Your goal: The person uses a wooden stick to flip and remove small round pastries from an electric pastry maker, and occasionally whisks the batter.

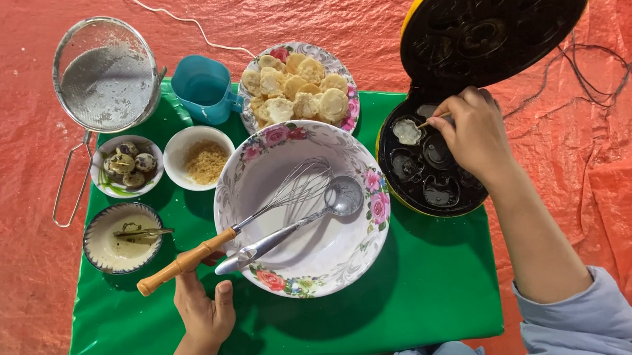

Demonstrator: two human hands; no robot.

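Partly, the scene was cut off: the raised lid [496, 28] of the yellow cake maker [427, 163] ran out past the top edge, and the person's pale blue sleeve [587, 318] left the picture at the lower right. The right hand [472, 133] hovered over the dark moulded plate, its fingers [443, 120] pinched narrowly on a thin wooden stick [433, 119]. Only a short length of the stick showed beyond the fingertips; the rest lay hidden in the hand. Its long axis ran nearly level, the free tip pointing left and slightly down toward a pale cake [407, 131] in the upper left mould. Whether the tip touched the cake could not be told. The other moulds looked dark, and their shapes were hard to make out.

The left hand [205, 307] rested at the near rim of a large floral bowl [376, 203] on the green tabletop [432, 285], its fingers curled loosely, the upper ones hidden under the wooden handle of a whisk [241, 229]; whether they gripped the handle was unclear. The whisk lay slanted, handle toward the lower left, wires up to the right inside the bowl, with a metal ladle [296, 224] lying just beside it along almost the same line.

Behind stood a plate of pale round cakes [299, 87], a blue cup [204, 87], a mesh sieve [106, 73], a bowl of speckled eggs [126, 165] and a bowl of crumbs [202, 159].
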